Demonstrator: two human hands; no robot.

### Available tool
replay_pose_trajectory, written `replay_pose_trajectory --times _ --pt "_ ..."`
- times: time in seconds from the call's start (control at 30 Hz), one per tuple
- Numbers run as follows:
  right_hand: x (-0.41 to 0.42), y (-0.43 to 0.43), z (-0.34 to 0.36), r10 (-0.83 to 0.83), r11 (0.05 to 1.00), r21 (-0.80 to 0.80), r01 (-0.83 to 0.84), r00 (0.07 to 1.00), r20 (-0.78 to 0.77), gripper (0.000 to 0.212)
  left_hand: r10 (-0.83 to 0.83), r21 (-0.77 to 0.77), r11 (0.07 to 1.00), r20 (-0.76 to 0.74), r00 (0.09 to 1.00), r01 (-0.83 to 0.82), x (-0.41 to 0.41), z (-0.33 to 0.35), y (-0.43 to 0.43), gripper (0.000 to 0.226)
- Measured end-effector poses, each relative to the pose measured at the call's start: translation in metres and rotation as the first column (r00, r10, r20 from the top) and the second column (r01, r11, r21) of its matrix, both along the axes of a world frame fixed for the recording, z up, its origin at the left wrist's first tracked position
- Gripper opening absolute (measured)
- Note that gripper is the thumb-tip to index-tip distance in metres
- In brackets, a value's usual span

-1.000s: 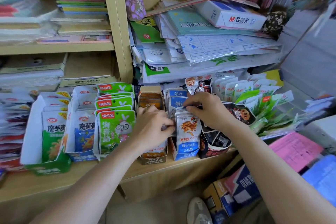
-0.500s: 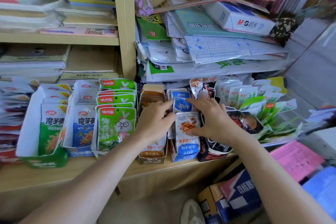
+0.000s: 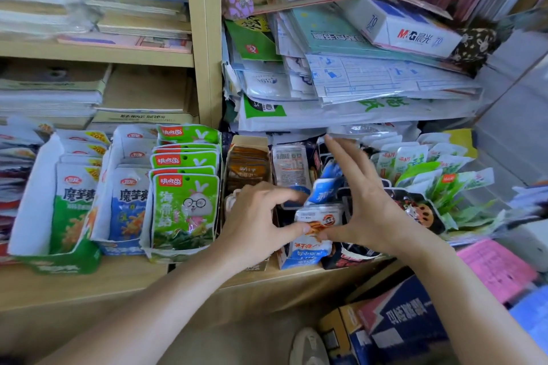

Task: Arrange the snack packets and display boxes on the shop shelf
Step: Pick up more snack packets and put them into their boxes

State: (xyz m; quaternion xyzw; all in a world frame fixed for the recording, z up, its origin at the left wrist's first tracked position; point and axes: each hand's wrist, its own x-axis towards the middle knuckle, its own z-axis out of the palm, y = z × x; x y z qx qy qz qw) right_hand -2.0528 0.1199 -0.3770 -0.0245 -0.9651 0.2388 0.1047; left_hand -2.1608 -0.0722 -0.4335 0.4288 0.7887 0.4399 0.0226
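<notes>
A: Where are the hands?

B: Both are at the row of blue-and-white packets (image 3: 310,247), which stands upright in the blue display box (image 3: 296,262) about midway along the shelf (image 3: 118,278); the left hand (image 3: 252,216) is on its left side, the right hand (image 3: 376,210) on its right.

A: And the fingers?

B: The left thumb lies on the face of the front packet and the forefinger curls over the tops of the packets behind it, so the front of the row is pinched between them; the other left fingers are curled over the brown display box (image 3: 247,163) just beside. The right fingers (image 3: 350,166) are straight and spread, pointing up and back along the row; only the right thumb touches the front packet, close to the left thumb; that hand is released and grips nothing.

A: What stands alongside?

B: Left of the brown display box are green rabbit packets (image 3: 184,207) in a white box, then blue packets (image 3: 127,207), then green packets (image 3: 71,210), each in its own box; right of the blue display box lean dark packets (image 3: 415,210), and past them pale green packets (image 3: 415,163) fan out loosely.

A: Above and below?

B: Above is a sagging pile of papers and folders (image 3: 355,83) with a white M&G box (image 3: 415,35) on top; below the shelf is a dark blue carton (image 3: 400,320); pink sheets (image 3: 498,270) lie to the right.
</notes>
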Motion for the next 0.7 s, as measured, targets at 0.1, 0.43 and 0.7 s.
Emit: replay_pose_trajectory --times 0.1,0.43,0.7 --pt "0.005 0.006 -0.003 0.022 0.999 0.043 -0.021 0.999 -0.028 0.106 -0.023 0.007 1.000 -0.009 1.000 0.023 0.001 0.001 -0.003 0.036" --pt "0.025 0.002 -0.014 0.018 1.000 0.021 -0.018 1.000 0.011 0.067 -0.090 -0.129 0.989 -0.151 0.984 0.070 -0.065 0.022 0.008 0.027" --pt "0.040 -0.006 -0.015 0.008 0.999 -0.046 -0.004 0.996 0.086 0.050 -0.332 -0.611 0.791 -0.387 0.861 0.031 -0.079 0.019 0.026 0.091"
